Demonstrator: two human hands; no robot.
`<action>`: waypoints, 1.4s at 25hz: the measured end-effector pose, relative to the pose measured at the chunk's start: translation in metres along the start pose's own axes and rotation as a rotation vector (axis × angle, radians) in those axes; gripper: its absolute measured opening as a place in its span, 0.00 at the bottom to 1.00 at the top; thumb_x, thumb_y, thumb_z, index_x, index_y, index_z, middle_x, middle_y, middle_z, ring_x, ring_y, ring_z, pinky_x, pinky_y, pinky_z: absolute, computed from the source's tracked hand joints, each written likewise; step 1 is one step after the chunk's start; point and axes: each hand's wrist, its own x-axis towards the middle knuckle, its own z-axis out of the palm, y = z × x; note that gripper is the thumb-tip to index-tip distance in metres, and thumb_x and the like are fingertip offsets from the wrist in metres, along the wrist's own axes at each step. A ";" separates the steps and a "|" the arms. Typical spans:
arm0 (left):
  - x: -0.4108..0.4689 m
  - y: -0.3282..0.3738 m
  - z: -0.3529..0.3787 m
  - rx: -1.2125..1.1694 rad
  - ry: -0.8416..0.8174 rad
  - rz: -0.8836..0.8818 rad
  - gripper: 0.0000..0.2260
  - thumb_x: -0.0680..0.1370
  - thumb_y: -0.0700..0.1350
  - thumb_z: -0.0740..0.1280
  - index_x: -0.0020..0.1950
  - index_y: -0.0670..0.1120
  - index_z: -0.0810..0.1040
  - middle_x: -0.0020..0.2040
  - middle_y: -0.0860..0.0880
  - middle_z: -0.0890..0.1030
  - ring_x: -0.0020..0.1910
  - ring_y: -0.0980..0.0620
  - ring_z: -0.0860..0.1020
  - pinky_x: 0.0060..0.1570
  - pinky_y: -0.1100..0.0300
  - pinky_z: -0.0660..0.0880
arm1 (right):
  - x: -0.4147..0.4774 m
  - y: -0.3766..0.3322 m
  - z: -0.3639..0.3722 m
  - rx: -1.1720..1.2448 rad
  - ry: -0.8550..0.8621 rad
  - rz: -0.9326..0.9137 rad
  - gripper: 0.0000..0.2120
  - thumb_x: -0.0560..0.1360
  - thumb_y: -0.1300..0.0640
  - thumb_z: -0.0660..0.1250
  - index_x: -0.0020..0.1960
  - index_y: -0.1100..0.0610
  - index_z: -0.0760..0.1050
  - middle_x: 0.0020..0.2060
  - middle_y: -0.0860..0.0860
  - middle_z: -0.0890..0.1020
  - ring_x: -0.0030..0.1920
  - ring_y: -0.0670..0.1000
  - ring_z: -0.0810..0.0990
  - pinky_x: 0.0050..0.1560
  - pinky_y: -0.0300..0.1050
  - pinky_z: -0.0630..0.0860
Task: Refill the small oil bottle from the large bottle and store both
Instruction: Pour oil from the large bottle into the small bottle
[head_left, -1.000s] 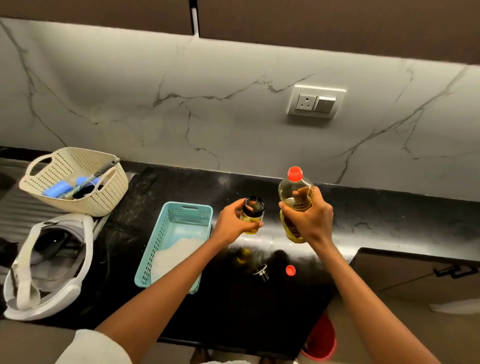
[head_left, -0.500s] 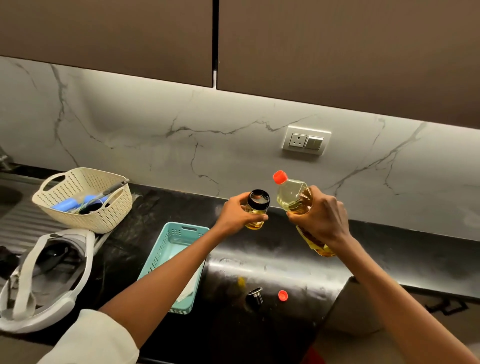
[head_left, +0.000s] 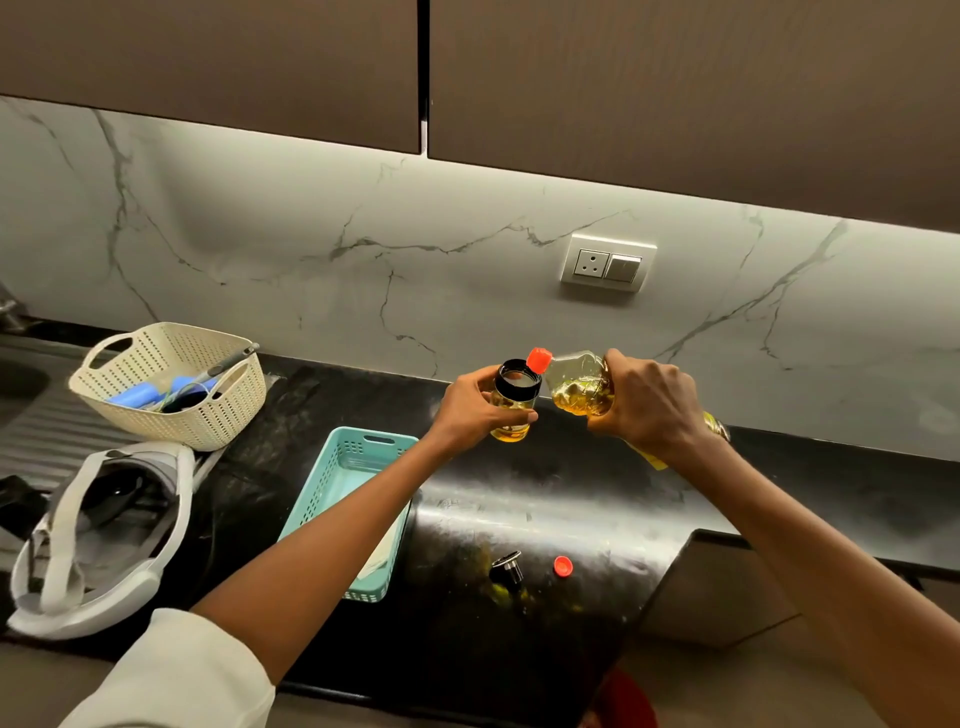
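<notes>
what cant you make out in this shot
Head view:
Middle of the large bottle: hidden by the right hand.
Oil stream into the small bottle: too small to tell.
Contents of the turquoise basket: partly hidden by the left forearm.
The red object: cut off by the bottom edge.

Two dark brown wall cabinets (head_left: 675, 93) hung across the top, with a narrow gap between their doors. Below them the wall (head_left: 311, 234) was white marble with grey veins, softly lit from under the cabinets. A white socket plate (head_left: 608, 262) sat on it. The bench (head_left: 571, 499) was black glossy stone, and a ribbed drainer (head_left: 41, 431) lay at its left end.
</notes>
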 end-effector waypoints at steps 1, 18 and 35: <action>-0.001 0.001 -0.001 0.003 0.003 0.000 0.33 0.68 0.45 0.86 0.72 0.45 0.80 0.61 0.49 0.87 0.60 0.50 0.85 0.60 0.58 0.83 | 0.000 0.000 -0.001 -0.026 0.002 -0.014 0.26 0.64 0.43 0.82 0.49 0.57 0.74 0.39 0.55 0.84 0.34 0.59 0.81 0.34 0.48 0.76; -0.005 0.005 -0.004 0.015 0.016 0.014 0.31 0.70 0.43 0.84 0.71 0.45 0.79 0.59 0.50 0.85 0.58 0.51 0.83 0.52 0.70 0.80 | 0.011 -0.008 -0.023 -0.178 -0.014 -0.078 0.29 0.67 0.38 0.81 0.56 0.55 0.76 0.43 0.54 0.85 0.39 0.58 0.83 0.37 0.49 0.77; 0.002 -0.002 -0.001 0.038 0.009 0.011 0.32 0.70 0.45 0.84 0.73 0.45 0.79 0.63 0.48 0.86 0.61 0.48 0.84 0.62 0.56 0.81 | 0.015 -0.017 -0.040 -0.290 -0.082 -0.057 0.32 0.66 0.37 0.82 0.60 0.53 0.75 0.48 0.53 0.86 0.45 0.57 0.84 0.42 0.50 0.79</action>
